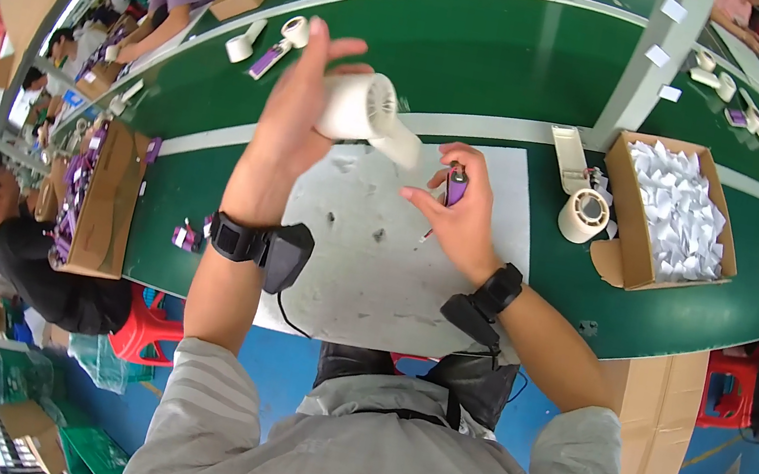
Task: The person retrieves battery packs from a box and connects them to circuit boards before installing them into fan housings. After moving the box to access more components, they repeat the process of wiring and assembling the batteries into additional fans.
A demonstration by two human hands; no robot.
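My left hand (293, 105) is raised over the left part of the work mat and holds a white hair-dryer-shaped housing (349, 108) against its palm, some fingers stretched upward. The housing's round slotted end faces right, and its handle, blurred by motion, slants down toward my right hand. My right hand (467, 214) is closed around a small purple part (455, 187) with a dark upper end. A thin wire-like tip shows below those fingers. A gap separates the purple part from the housing. Under both hands lies the grey, stained work mat (363, 275).
On the right, a cardboard box (625, 214) holds folded white paper pieces; a white housing (583, 215) stands beside it. At left is a carton (114, 200) of purple parts. More housings (296, 31) lie beyond the divider. A post (637, 74) rises behind. Co-workers sit left.
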